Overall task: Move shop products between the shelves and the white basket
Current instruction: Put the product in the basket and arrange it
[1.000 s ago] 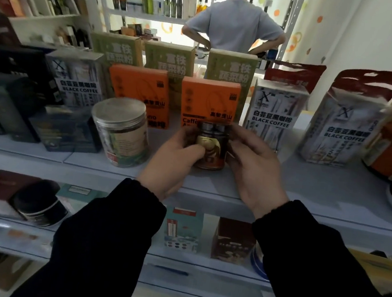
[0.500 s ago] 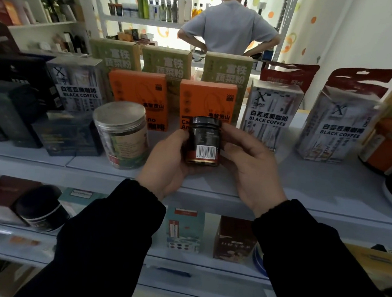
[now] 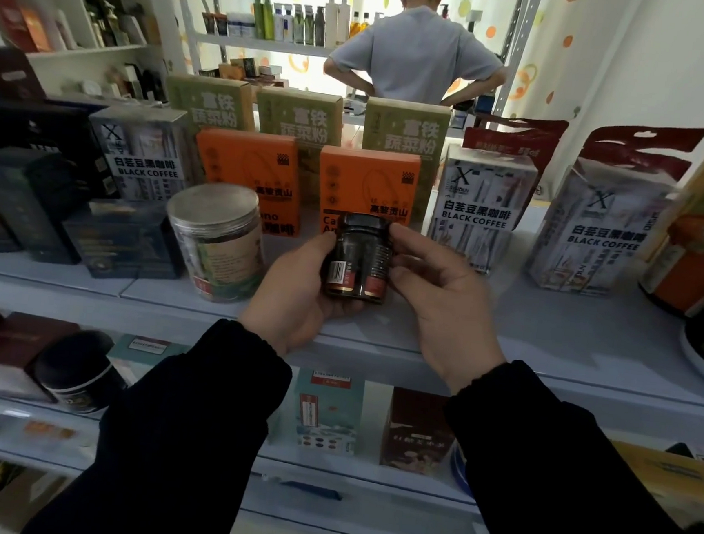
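Note:
A small dark jar with a black lid, a barcode and a red band is held upright just above the front of the white shelf. My left hand cups it from the left and below. My right hand pinches its right side near the lid with thumb and fingers. The white basket is out of view.
A clear canister with a silver lid stands left of the jar. Behind are orange boxes, green boxes and black coffee packs. Lower shelves hold more boxes and a black tin. A person stands beyond the shelf.
The jar has been turned in my hands: its gold front label faced me, now the barcode sits at the left. It has risen slightly off the shelf.

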